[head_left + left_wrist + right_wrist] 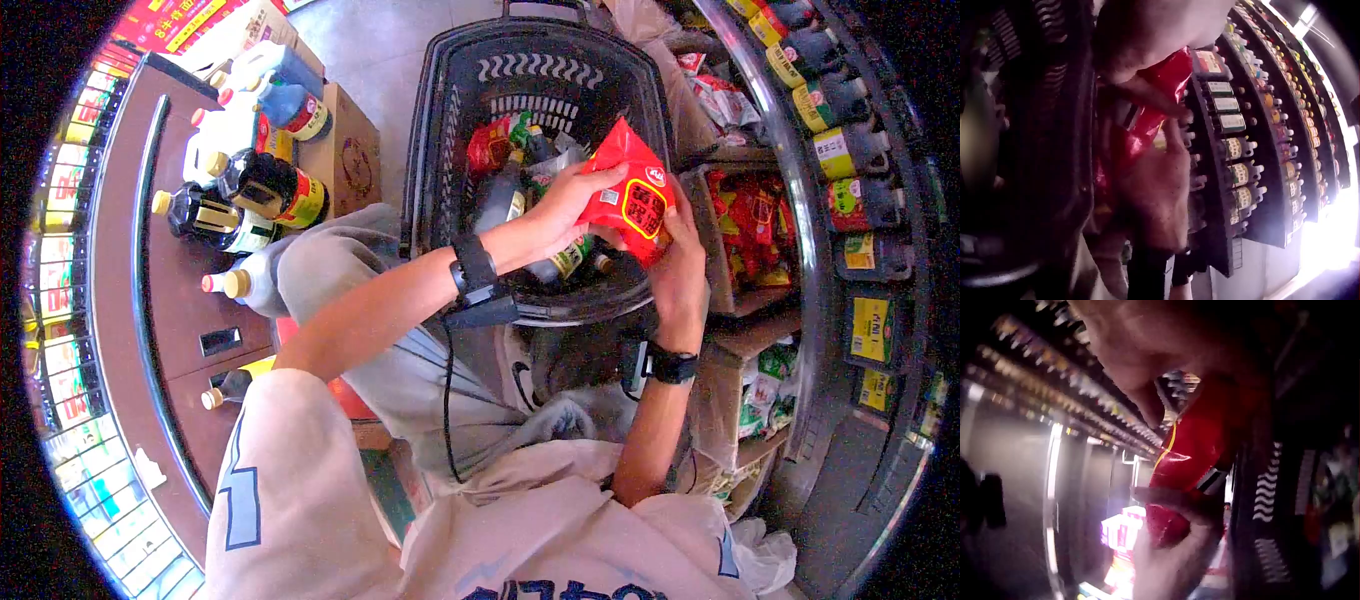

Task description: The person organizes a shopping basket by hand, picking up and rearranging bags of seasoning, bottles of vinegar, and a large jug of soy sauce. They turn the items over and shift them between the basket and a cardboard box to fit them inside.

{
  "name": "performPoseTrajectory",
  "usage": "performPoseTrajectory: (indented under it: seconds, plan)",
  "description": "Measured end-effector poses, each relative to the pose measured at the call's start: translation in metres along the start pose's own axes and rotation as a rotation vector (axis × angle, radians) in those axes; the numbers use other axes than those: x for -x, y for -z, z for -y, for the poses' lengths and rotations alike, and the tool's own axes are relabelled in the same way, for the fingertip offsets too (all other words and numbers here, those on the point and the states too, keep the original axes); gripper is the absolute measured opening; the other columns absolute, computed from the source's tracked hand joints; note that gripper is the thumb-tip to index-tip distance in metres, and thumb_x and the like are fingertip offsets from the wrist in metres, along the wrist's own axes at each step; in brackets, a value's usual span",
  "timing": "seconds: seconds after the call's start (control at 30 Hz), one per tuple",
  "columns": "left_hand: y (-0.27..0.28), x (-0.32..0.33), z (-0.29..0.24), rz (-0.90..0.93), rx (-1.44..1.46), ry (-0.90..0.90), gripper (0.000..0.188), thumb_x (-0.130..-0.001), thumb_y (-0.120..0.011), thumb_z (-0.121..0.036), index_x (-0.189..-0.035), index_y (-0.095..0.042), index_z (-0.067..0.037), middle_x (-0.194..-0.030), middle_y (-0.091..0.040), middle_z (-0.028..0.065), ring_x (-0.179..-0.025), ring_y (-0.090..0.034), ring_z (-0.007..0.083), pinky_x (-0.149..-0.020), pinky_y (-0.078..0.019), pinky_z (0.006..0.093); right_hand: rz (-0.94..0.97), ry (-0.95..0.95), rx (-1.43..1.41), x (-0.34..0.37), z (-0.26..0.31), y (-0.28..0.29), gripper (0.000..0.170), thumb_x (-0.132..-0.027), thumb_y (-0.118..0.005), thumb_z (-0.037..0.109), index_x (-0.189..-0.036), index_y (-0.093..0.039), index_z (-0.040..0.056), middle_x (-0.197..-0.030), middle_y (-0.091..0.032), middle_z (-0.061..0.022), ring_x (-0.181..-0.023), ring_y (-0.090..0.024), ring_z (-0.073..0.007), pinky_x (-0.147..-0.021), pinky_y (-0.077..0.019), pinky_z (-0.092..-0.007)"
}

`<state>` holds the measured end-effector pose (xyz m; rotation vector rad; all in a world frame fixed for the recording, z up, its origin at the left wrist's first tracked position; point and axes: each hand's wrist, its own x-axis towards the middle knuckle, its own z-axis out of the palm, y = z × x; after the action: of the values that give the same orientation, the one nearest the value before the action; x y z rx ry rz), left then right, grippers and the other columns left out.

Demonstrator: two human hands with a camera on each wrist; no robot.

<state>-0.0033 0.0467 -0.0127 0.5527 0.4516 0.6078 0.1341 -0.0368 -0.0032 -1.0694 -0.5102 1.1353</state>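
Observation:
A glossy red plastic packet point(630, 180) with a yellow-framed label is held in both hands over a black shopping basket point(425, 130). My left hand point(565, 212) pinches its left side, thumb on the front. On the packet's lower right, my right hand point(682, 255) grips the edge. In the left wrist view the red packet point(1172, 78) shows between the two hands; in the right wrist view the packet point(1191, 444) is dark and blurred. Inside the basket lie another red packet point(489, 148) and several bottles point(500, 205), partly hidden by the hands.
Several large bottles point(275, 195) stand at the left beside a cardboard box point(350, 150). To the right are open cartons of red packets point(750, 225) and green-white packets point(768, 390), below a shelf of bottles point(845, 160). The person's knees are close to the basket's near rim.

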Motion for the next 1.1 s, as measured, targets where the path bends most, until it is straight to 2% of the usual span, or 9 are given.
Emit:
performPoseTrajectory:
  seconds: [0.03, 0.23, 0.37, 0.43, 0.57, 0.67, 0.83, 0.9, 1.1]
  plan:
    - [0.003, -0.001, 0.002, -0.037, -0.148, 0.007, 0.031, -0.089, -0.054, -0.022, -0.107, -0.054, 0.003, -0.091, -0.064, 0.0139, -0.070, -0.066, 0.0240, -0.048, -0.0558, 0.0333, 0.070, -0.095, -0.196, -0.003, -0.006, 0.007, 0.051, -0.083, -0.057, 0.007, -0.129, -0.039, -0.0033, -0.126, -0.049, -0.0139, -0.111, -0.052, -0.0222, -0.095, -0.0411, -0.0325]
    - [0.074, -0.040, 0.027, -0.099, -0.891, 0.021, 0.032, -0.082, -0.059, -0.026, -0.086, -0.063, 0.006, -0.077, -0.064, 0.0125, -0.061, -0.064, 0.0212, -0.047, -0.0538, 0.0342, -0.145, -0.075, 0.403, -0.019, -0.077, 0.042, 0.043, -0.081, -0.057, 0.004, -0.123, -0.049, 0.0014, -0.114, -0.058, -0.0112, -0.100, -0.057, -0.0204, -0.087, -0.0455, -0.0301]
    - [0.090, -0.046, 0.035, -0.058, -0.806, 0.092, 0.029, -0.077, -0.061, -0.023, -0.086, -0.063, 0.004, -0.077, -0.064, 0.0136, -0.062, -0.064, 0.0225, -0.051, -0.0524, 0.0379, 0.030, 0.083, 0.599, -0.031, -0.116, 0.066, 0.046, -0.076, -0.057, -0.001, -0.122, -0.051, 0.0037, -0.106, -0.058, -0.0077, -0.090, -0.057, -0.0149, -0.076, -0.0489, -0.0267]
    - [0.091, -0.049, 0.029, -0.034, -0.936, 0.163, 0.027, -0.076, -0.061, -0.021, -0.087, -0.064, 0.004, -0.075, -0.063, 0.0142, -0.063, -0.064, 0.0221, -0.052, -0.0514, 0.0386, 0.117, -0.135, 0.673, -0.014, -0.085, 0.037, 0.038, -0.077, -0.057, 0.002, -0.115, -0.055, 0.0020, -0.101, -0.060, -0.0073, -0.089, -0.057, -0.0142, -0.073, -0.0487, -0.0251]
    - [0.153, -0.076, 0.044, -0.142, -1.799, 0.041, 0.038, -0.077, -0.051, -0.029, -0.102, -0.062, -0.001, -0.104, -0.061, 0.0222, -0.098, -0.059, 0.0372, -0.082, -0.0463, 0.0452, 0.167, 0.017, 1.114, -0.015, -0.089, 0.051, 0.028, -0.082, -0.057, 0.009, -0.109, -0.058, 0.0000, -0.095, -0.062, -0.0055, -0.083, -0.057, -0.0124, -0.076, -0.0466, -0.0254]
    - [0.138, -0.073, 0.038, -0.100, -1.868, 0.085, 0.038, -0.077, -0.052, -0.028, -0.101, -0.063, -0.001, -0.102, -0.062, 0.0226, -0.095, -0.060, 0.0376, -0.081, -0.0472, 0.0440, 0.207, -0.098, 1.023, -0.019, -0.070, 0.060, 0.029, -0.083, -0.056, 0.019, -0.109, -0.061, 0.0093, -0.102, -0.064, -0.0144, -0.096, -0.061, -0.0290, -0.085, -0.0451, -0.0354]
    - [0.111, -0.065, 0.022, -0.085, -1.880, 0.137, 0.034, -0.076, -0.052, -0.025, -0.096, -0.064, -0.001, -0.097, -0.062, 0.0242, -0.090, -0.061, 0.0385, -0.078, -0.0485, 0.0425, -0.101, -0.013, 0.832, -0.014, 0.000, 0.074, 0.025, -0.086, -0.053, 0.021, -0.104, -0.065, 0.0077, -0.091, -0.067, -0.0067, -0.084, -0.060, -0.0154, -0.076, -0.0463, -0.0282]
    - [0.101, -0.059, 0.018, -0.055, -1.852, 0.070, 0.032, -0.078, -0.051, -0.027, -0.094, -0.065, -0.002, -0.091, -0.063, 0.0236, -0.083, -0.061, 0.0383, -0.074, -0.0493, 0.0436, -0.194, 0.181, 0.727, -0.026, 0.012, 0.111, 0.024, -0.087, -0.051, 0.020, -0.100, -0.066, 0.0067, -0.091, -0.066, -0.0039, -0.083, -0.059, -0.0153, -0.075, -0.0459, -0.0274]
    - [0.096, -0.059, 0.022, 0.102, -1.918, -0.067, 0.029, -0.079, -0.051, -0.025, -0.089, -0.065, -0.002, -0.085, -0.062, 0.0217, -0.078, -0.061, 0.0375, -0.068, -0.0492, 0.0455, -0.508, 0.063, 0.477, -0.051, 0.026, 0.249, 0.035, -0.084, -0.050, 0.016, -0.117, -0.054, 0.0057, -0.109, -0.060, -0.0065, -0.097, -0.056, -0.0171, -0.080, -0.0437, -0.0305]
